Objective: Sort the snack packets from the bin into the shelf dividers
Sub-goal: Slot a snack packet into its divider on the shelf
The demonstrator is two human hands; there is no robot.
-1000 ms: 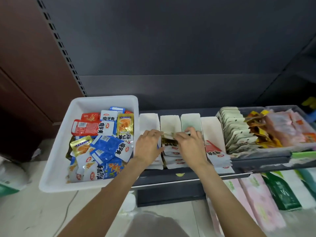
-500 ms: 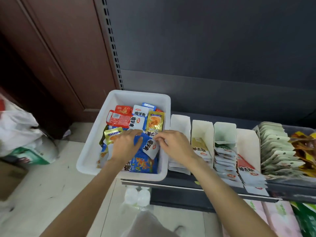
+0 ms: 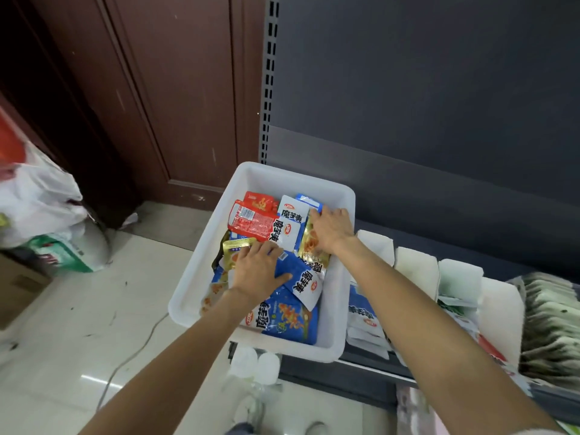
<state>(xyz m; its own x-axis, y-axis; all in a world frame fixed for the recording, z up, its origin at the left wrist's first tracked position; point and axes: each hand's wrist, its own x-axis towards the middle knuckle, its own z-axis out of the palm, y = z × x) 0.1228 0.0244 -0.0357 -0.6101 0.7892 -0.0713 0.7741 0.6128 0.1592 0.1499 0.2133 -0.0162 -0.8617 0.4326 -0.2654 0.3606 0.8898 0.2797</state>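
Two hands reach into the white bin (image 3: 188,296) on the shelf's left end. Nearer, the left hand (image 3: 255,271) lies spread on blue packets (image 3: 290,318) by a gold packet (image 3: 235,246). Farther, toward the bin's right wall, the right hand (image 3: 329,229) curls over another gold packet (image 3: 309,251). Dividers (image 3: 416,268) stand just right.

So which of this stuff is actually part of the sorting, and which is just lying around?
Part of the job:
white bin
snack packets
white shelf dividers
left hand and right hand, both in the bin

Just lying about:
plastic bags on the floor
cardboard box
cable
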